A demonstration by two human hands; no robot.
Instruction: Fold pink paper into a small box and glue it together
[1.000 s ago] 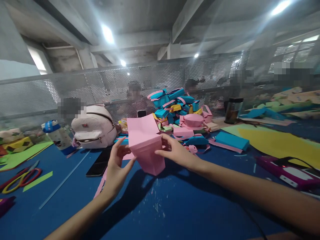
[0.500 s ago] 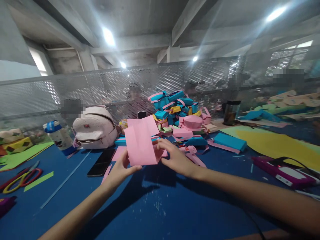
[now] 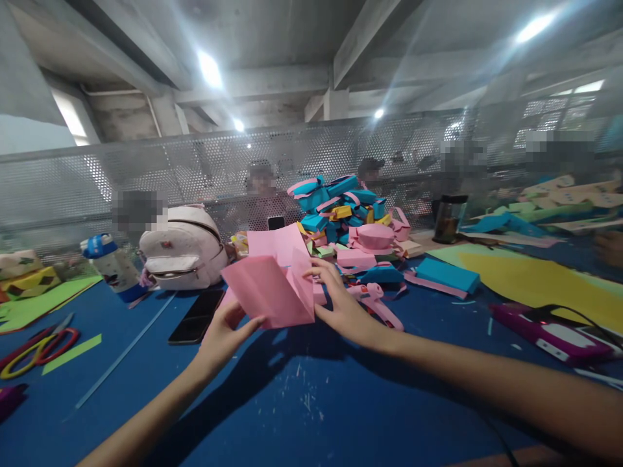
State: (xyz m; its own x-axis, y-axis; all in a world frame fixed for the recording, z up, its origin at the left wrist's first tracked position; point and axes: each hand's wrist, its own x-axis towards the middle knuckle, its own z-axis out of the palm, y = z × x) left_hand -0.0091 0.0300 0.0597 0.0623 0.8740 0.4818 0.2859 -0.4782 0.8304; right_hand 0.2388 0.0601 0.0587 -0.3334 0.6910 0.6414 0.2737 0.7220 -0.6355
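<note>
Both hands hold a folded sheet of pink paper (image 3: 270,292) above the blue table (image 3: 292,421). My left hand (image 3: 228,331) grips its lower left side, thumb in front and the other fingers partly hidden behind. At the right edge, my right hand (image 3: 341,305) has its fingers at an upright flap and its thumb low near the corner. The paper's front panel leans out to the left, and inner folds show at the right. Behind it stands more pink paper (image 3: 275,240). A pink glue gun (image 3: 374,301) lies just beyond my right hand.
A heap of blue, pink and yellow paper pieces (image 3: 341,207) rises at the back. Left are a white backpack (image 3: 182,253), a bottle (image 3: 114,272), a black phone (image 3: 195,318) and scissors (image 3: 53,344). Right are a purple device (image 3: 549,334), yellow sheets (image 3: 516,279) and a dark jar (image 3: 450,217).
The pink paper's front panel has swung down and left, opening the fold and showing its inner flaps. My left hand has shifted slightly left and down; my right hand stays nearly in place.
</note>
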